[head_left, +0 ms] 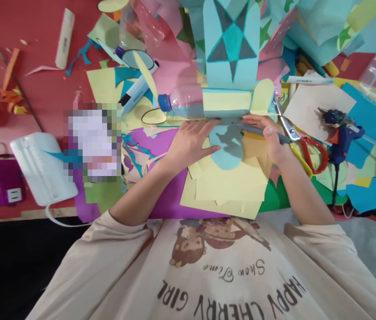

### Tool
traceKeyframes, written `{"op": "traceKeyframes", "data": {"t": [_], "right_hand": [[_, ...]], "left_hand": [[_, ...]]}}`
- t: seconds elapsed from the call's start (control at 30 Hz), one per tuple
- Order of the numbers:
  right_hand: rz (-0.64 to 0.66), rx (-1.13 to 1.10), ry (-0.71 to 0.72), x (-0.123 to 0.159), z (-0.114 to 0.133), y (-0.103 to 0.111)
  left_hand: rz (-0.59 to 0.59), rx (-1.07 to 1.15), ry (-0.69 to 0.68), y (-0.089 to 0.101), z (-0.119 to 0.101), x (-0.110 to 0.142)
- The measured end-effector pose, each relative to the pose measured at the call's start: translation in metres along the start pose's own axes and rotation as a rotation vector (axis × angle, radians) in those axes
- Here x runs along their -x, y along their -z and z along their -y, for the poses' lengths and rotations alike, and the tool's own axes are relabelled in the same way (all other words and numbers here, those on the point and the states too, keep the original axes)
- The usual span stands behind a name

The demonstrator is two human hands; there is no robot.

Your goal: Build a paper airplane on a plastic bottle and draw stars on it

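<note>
A transparent plastic bottle [185, 98] with a blue cap lies on its side, wrapped in light-blue paper with a pale-yellow band [227, 101]. Beyond it stretches a light-blue paper panel [231, 66] bearing a dark teal star; a rounded light-blue flap [227, 153] extends on the near side. My left hand [188, 144] rests with spread fingers at the flap's left edge, fingertips by the wrapped bottle. In my right hand [273, 140] a grey pen [254, 131] lies between thumb and fingers, its tip pointing left over the flap. The right fingertips touch near the bottle's lower edge.
Red-and-yellow-handled scissors [311, 153] and a blue glue gun [343, 138] lie to the right. A phone [91, 142], blurred out, and a white case-like object [44, 166] are on the left. Yellow sheets [231, 189], markers [138, 91] and paper scraps surround my hands.
</note>
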State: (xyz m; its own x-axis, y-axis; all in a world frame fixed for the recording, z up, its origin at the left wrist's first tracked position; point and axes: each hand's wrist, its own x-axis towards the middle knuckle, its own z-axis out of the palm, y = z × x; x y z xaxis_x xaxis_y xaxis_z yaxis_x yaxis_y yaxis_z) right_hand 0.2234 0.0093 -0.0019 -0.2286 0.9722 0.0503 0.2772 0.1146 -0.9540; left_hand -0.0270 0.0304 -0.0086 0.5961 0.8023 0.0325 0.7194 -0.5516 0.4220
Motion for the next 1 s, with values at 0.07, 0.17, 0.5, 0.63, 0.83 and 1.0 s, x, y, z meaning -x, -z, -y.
{"op": "traceKeyframes", "data": {"t": [0.07, 0.17, 0.5, 0.63, 0.83, 1.0], "right_hand": [[-0.020, -0.016, -0.001, 0.000, 0.003, 0.000], [-0.045, -0.104, -0.028, 0.001, 0.012, 0.000], [0.066, -0.059, -0.144, -0.018, 0.025, -0.030], [0.112, -0.047, -0.155, -0.028, 0.020, -0.049], [0.126, 0.046, -0.121, -0.029, 0.023, -0.054], [0.127, 0.054, -0.133, -0.027, 0.022, -0.054]], "left_hand": [[0.018, -0.001, 0.006, 0.001, -0.001, 0.000], [0.035, 0.009, 0.015, 0.002, -0.001, -0.001], [0.013, 0.073, 0.016, 0.001, 0.000, -0.001], [0.003, 0.070, 0.012, -0.001, 0.001, -0.001], [-0.030, 0.085, -0.003, -0.003, 0.002, -0.001], [-0.038, 0.070, -0.008, -0.004, 0.002, -0.001]]}}
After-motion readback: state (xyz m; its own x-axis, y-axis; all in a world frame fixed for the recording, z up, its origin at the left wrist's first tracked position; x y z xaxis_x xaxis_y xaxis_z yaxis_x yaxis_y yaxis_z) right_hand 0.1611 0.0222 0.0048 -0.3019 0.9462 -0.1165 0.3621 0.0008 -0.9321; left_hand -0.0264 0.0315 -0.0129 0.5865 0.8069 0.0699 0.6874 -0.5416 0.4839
